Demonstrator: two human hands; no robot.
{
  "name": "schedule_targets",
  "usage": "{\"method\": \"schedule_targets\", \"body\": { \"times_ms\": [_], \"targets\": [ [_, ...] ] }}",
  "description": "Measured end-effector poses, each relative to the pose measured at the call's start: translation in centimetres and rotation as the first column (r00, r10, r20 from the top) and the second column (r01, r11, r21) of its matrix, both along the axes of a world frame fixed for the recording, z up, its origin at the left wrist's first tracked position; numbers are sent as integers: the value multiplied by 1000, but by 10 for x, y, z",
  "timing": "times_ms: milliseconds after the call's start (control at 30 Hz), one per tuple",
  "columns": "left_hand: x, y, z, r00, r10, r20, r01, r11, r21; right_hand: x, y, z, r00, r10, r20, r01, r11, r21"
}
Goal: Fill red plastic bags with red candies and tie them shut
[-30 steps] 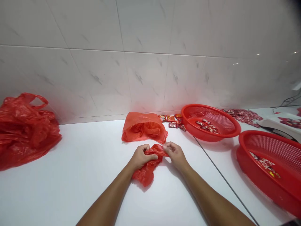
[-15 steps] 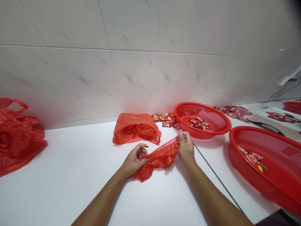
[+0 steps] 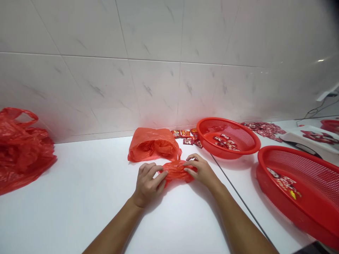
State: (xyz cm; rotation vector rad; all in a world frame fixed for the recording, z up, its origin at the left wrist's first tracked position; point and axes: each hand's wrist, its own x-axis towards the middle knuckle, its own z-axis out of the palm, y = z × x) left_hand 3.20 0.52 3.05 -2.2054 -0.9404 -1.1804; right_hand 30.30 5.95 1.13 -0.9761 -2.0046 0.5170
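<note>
Left hand (image 3: 147, 184) and right hand (image 3: 201, 171): fingers narrow, gripping bunched red plastic bag (image 3: 177, 172) on white counter (image 3: 87, 190). Second red bag (image 3: 152, 148) just behind, red basket (image 3: 227, 137) right, open counter left.

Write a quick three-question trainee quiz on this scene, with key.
1. What are the left hand and right hand both holding?
2. True or false: the nearer red mesh basket has packets in it.
3. What lies on the counter between the open red plastic bag and the farther red mesh basket?

Key:
1. A bunched red plastic bag
2. True
3. Small red sachets
</note>
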Motion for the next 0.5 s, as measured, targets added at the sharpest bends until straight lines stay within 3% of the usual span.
{"method": "schedule_targets", "body": {
  "times_ms": [200,333,433,500],
  "targets": [
    [7,3,-8,996,-75,-56,58,965,-257,-1,0,1,994,-19,104,28,996,-83],
    [1,11,-13,988,-140,-62,123,966,-226,-1,2,3,979,-135,150,143,989,-43],
    [-1,9,-11,989,-130,-72,117,980,-163,0,3,5,968,-251,21,251,968,33],
    [1,2,-6,983,-170,-63,158,974,-159,3,3,7,921,-377,-94,380,925,18]
  ]
}}
